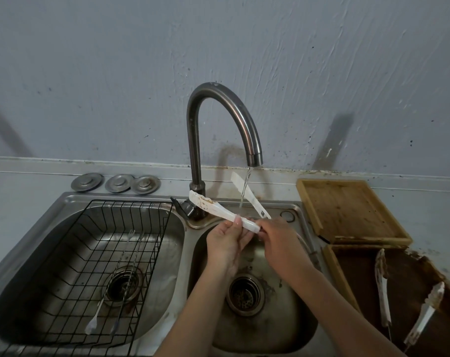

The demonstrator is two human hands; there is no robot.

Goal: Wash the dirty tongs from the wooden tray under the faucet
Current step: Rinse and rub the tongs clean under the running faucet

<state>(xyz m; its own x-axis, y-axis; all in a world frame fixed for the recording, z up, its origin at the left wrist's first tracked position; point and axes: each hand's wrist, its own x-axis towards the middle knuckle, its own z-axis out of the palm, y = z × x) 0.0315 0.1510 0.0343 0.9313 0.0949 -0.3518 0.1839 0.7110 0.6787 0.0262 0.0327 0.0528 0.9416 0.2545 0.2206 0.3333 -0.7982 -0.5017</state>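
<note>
I hold white tongs (pixel 213 207) over the right sink basin (pixel 283 328), spread open in a V. My left hand (pixel 227 244) pinches the left arm, which carries brown grime. My right hand (pixel 276 238) grips the hinge end. Water runs from the curved faucet (pixel 205 130) onto the right arm of the tongs (pixel 249 195). To the right, a wet, dirty wooden tray (pixel 339 274) holds two more soiled white tongs (pixel 382 287), (pixel 424 313).
A black wire rack (pixel 146 253) sits in the left basin with metal tongs (pixel 121 287) lying in it. Three metal drain plugs (pixel 119 183) rest on the ledge behind. A second, bare wooden tray (pixel 347 210) lies against the wall at right.
</note>
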